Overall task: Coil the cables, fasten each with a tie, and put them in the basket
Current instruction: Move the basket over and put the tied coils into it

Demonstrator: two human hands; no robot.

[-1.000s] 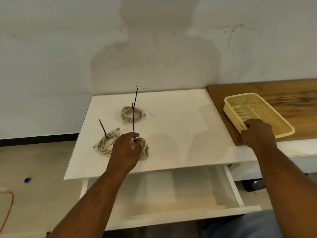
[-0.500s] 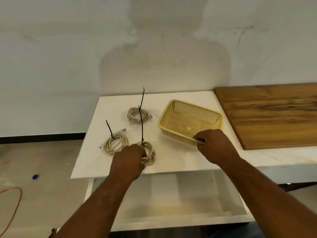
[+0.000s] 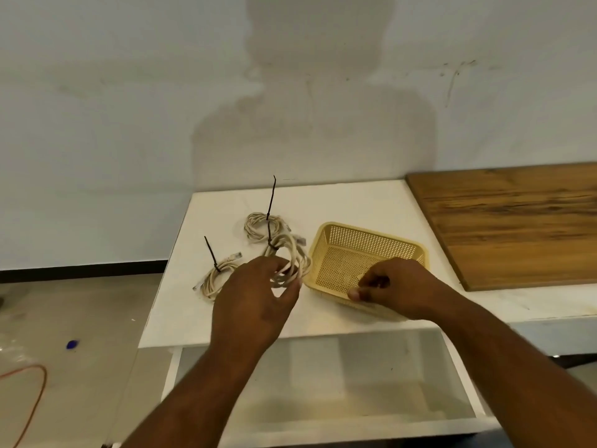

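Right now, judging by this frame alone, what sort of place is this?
Probably a plain indoor workroom: a bare, stained white wall, a white table with an open drawer, and a wooden board alongside.

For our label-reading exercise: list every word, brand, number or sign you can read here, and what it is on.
None readable: no word, number or sign shows on the basket, the cable coil in the left hand, the wooden board or the white table.
Cable plugs: too small to tell.
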